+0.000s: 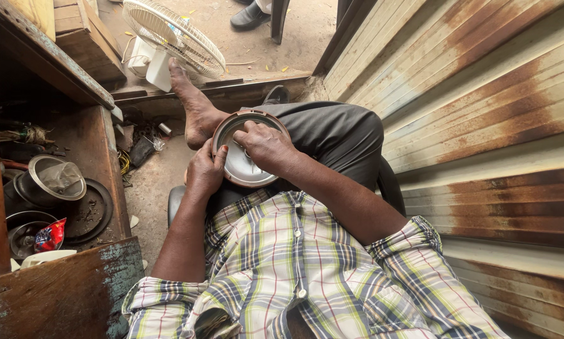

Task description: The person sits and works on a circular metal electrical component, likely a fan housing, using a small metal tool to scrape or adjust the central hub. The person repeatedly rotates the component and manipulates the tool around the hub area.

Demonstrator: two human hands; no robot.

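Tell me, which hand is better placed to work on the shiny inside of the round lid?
Probably the right hand: it rests on the lid, while the left hand grips its rim.

Two hands are in view, the left hand (204, 171) and the right hand (264, 145), both on one round metal lid (239, 164). There is one white fan (172, 30) at 11 o'clock, one steel pot (48, 181) at 9 o'clock, one red wrapper (49, 236), and one black shoe (249, 17) at 12 o'clock.
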